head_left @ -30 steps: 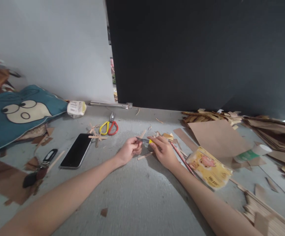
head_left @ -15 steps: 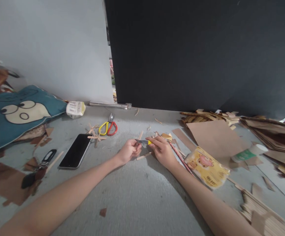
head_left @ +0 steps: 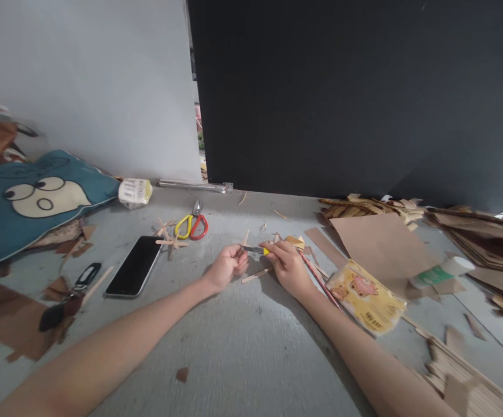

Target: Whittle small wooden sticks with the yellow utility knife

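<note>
My right hand point(head_left: 290, 267) is closed round a craft knife point(head_left: 253, 249) with a yellow collar, its grey blade pointing left. Pinched in my left hand point(head_left: 226, 269) is a thin wooden craft stick point(head_left: 246, 237), which sticks up past the fingertips. The blade reaches the stick beside my left fingers; whether it bites into the wood is too small to tell. Another craft stick point(head_left: 255, 275) lies on the grey table point(head_left: 216, 353) between the two hands. Left of them, several craft sticks point(head_left: 172, 242) cross in a small heap.
Scissors with yellow and red handles point(head_left: 191, 226) and a phone point(head_left: 133, 266) lie to the left. A blue cushion point(head_left: 73, 185) and keys point(head_left: 64, 307) are farther left. On the right are a yellow tissue pack point(head_left: 366, 296), brown cardboard point(head_left: 375, 240) and a green-and-white roll point(head_left: 440, 272).
The stick's upper end has tilted slightly and shows a little less above my left fingers. Both hands keep their grips, and the view has shifted very slightly.
</note>
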Tool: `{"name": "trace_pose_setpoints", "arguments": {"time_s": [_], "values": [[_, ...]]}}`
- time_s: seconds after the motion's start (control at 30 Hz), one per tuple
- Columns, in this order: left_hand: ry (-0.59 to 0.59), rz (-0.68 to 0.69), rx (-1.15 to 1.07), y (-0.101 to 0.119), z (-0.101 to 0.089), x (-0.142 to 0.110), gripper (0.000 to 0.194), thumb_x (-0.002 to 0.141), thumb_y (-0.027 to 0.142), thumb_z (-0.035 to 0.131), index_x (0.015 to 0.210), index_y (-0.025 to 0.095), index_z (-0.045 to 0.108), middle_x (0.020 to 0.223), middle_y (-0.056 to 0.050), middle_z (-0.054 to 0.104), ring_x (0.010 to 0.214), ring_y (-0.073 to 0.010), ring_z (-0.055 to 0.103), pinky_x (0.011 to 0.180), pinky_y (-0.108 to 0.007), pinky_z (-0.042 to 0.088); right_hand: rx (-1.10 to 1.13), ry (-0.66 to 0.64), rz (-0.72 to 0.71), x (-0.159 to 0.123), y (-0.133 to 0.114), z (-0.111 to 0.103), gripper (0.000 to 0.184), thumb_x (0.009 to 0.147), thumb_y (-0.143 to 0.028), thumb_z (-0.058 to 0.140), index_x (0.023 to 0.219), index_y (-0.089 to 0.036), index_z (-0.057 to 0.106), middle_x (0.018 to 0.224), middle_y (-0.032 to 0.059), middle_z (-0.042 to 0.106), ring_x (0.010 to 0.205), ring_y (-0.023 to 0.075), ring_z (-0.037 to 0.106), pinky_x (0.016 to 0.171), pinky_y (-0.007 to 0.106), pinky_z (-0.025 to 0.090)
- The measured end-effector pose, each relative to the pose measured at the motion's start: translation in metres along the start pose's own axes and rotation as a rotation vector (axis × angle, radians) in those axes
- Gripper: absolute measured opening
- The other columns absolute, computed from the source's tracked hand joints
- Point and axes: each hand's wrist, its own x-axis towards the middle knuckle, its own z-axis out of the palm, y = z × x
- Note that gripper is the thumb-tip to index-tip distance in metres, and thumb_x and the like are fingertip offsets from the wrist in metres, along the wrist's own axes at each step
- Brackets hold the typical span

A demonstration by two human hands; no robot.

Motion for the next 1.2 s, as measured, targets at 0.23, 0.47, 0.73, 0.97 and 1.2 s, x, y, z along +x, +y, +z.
{"name": "trace_pose_setpoints", "arguments": {"time_s": [0.23, 0.47, 0.73, 0.97, 1.2], "values": [[-0.075, -0.036, 0.096, 0.0027, 0.0025, -0.0018, 0.014, 0.053, 0.014, 0.052, 0.056, 0.021, 0.041, 0.047, 0.008, 0.029, 0.045, -0.0067, 0.023, 0.052, -0.027, 0.013, 0.051, -0.02, -0.012, -0.0004, -0.0033, -0.0003, 0.038, 0.109, -0.031, 0.04, 0.126, -0.025, 0.074, 0.09, 0.0079, 0.066, 0.087, 0.0244, 0.063, 0.081, 0.038, 0.051], [-0.087, -0.026, 0.072, 0.0029, 0.0014, -0.0007, 0.016, 0.056, 0.011, 0.054, 0.056, 0.021, 0.04, 0.047, 0.008, 0.028, 0.044, -0.0062, 0.022, 0.051, -0.027, 0.013, 0.024, -0.007, -0.011, -0.0011, 0.0005, -0.0004, 0.037, 0.109, -0.031, 0.041, 0.125, -0.025, 0.075, 0.09, 0.0078, 0.066, 0.086, 0.0238, 0.063, 0.081, 0.037, 0.05], [-0.1, 0.011, 0.034, -0.0017, 0.0001, -0.0017, 0.018, 0.056, 0.015, 0.055, 0.055, 0.021, 0.038, 0.047, 0.008, 0.028, 0.045, -0.006, 0.022, 0.052, -0.027, 0.015, 0.044, 0.003, -0.038, -0.0018, -0.0006, -0.0006, 0.037, 0.108, -0.026, 0.043, 0.129, -0.025, 0.074, 0.093, 0.0084, 0.066, 0.088, 0.0239, 0.062, 0.082, 0.038, 0.05], [-0.033, -0.015, 0.306, 0.0017, 0.0009, -0.0012, 0.007, 0.055, 0.018, 0.05, 0.056, 0.02, 0.043, 0.048, 0.007, 0.034, 0.049, -0.0077, 0.027, 0.054, -0.028, 0.016, 0.007, 0.025, -0.056, -0.0032, 0.0046, 0.0012, 0.036, 0.104, -0.021, 0.046, 0.125, -0.025, 0.075, 0.094, 0.0084, 0.068, 0.09, 0.0241, 0.063, 0.082, 0.038, 0.05], [-0.055, 0.046, 0.223, 0.004, 0.0035, -0.0053, 0.013, 0.06, 0.02, 0.052, 0.057, 0.021, 0.039, 0.049, 0.008, 0.031, 0.049, -0.0072, 0.025, 0.055, -0.027, 0.017, 0.026, 0.054, -0.074, -0.0034, 0.0032, 0.0026, 0.037, 0.104, -0.019, 0.046, 0.129, -0.025, 0.074, 0.098, 0.0085, 0.069, 0.091, 0.0238, 0.063, 0.081, 0.038, 0.05]]}}
